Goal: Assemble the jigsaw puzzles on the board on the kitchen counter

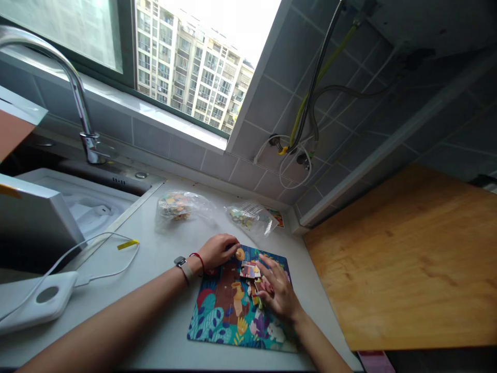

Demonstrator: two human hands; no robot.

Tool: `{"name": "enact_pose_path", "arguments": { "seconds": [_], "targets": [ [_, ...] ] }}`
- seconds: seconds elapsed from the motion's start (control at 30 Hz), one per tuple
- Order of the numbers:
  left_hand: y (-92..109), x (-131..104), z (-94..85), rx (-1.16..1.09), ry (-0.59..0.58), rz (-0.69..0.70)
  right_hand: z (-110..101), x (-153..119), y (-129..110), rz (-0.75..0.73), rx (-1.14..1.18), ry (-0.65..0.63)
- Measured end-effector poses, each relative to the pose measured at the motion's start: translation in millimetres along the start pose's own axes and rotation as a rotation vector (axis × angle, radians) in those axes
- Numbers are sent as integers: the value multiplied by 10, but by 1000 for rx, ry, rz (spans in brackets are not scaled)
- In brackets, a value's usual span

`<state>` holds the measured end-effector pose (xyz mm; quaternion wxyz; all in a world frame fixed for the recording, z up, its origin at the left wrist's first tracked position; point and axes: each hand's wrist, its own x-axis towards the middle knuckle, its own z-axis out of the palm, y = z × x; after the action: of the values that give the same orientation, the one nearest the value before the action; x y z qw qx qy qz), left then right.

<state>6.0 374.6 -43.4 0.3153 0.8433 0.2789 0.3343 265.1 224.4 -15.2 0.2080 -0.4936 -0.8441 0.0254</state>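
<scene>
A colourful jigsaw puzzle (217,316) with painted animals and plants lies on the white counter. Several loose puzzle pieces (250,269) sit in a small heap on its upper middle. My left hand (219,251) rests at the puzzle's top left edge, fingers bent and pressed together; whatever they pinch is hidden. Over the heap, my right hand (280,294) has its fingers spread, the tips touching or just above the pieces. Behind the puzzle are two clear plastic bags of pieces, a left bag (176,207) and a right bag (248,216).
A sink with a chrome faucet (79,98) is at the left. Near it are a white device (42,300) with a cable and a large box-like panel (34,223). A wooden board (407,264) stands at the right, below hanging cables (306,114). A window is behind.
</scene>
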Motion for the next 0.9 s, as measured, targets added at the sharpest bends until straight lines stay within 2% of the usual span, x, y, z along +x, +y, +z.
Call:
{"name": "enact_pose_path", "arguments": {
  "seconds": [0.13, 0.3, 0.4, 0.53, 0.73, 0.9],
  "targets": [
    [17, -16, 23, 66, -36, 83, -84, 18, 167, 160, 72, 137],
    [32, -29, 58, 158, -66, 142, -140, 245, 533, 423, 64, 187],
    [22, -24, 67, 161, -61, 122, -84, 526, 755, 414, 80, 147],
    [18, -10, 64, 133, -61, 100, 116, 1009, 913, 348, 106, 35],
    [23, -1, 68, 92, -47, 86, 403, 1747, 941, 286, 68, -116],
    [26, 0, 67, 74, -45, 76, 410, 2103, 931, 234, 11, -247]
  ]
}}
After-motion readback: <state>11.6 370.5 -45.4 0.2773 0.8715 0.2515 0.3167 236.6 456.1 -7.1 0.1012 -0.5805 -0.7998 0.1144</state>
